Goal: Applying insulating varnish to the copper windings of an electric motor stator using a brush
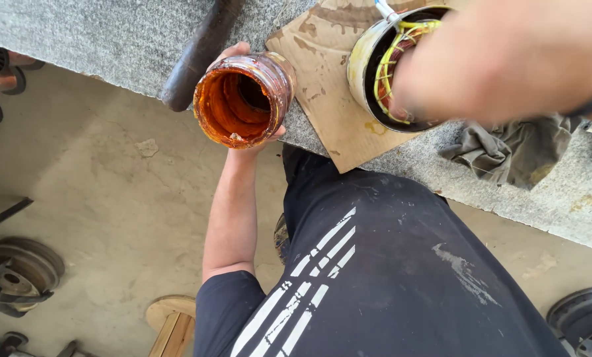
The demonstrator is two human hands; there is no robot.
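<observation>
My left hand (246,135) wraps its fingers around the orange-stained jar (241,99), tilting its mouth up at the slab edge (111,39); my right hand (501,59) blurs over the wound stator (392,66) on cardboard (322,99), fingers' grip I cannot tell

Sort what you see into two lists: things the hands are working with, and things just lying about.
In use:
left hand
jar with orange residue
right hand
motor stator
cardboard under it

Lying about:
rag
dark handle
metal wheels on the floor
wooden stool
</observation>
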